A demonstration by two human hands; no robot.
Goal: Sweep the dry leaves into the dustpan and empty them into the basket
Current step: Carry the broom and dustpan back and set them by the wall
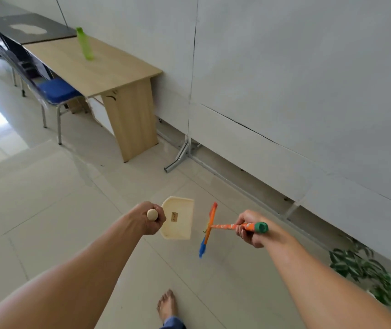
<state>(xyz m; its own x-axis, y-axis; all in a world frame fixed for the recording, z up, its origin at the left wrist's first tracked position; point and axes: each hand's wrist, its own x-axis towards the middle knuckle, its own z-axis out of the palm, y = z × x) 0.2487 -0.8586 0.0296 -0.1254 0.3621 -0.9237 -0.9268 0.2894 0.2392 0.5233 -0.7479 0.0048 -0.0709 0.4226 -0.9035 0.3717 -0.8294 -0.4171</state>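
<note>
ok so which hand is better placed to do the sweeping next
Right, probably. The right hand grips the orange broom, its brush head pointing down toward the floor. The left hand grips the dustpan by its wooden handle, so it can only set the pan down to catch.

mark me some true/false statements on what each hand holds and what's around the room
1. The left hand holds the dustpan by its handle. True.
2. The dustpan is heaped with leaves. False: no leaves show in it.
3. The right hand holds the broom. True.
4. The bottle lies on the floor. False: it stands on the table.
5. The chair has a red seat. False: the seat is blue.
</note>
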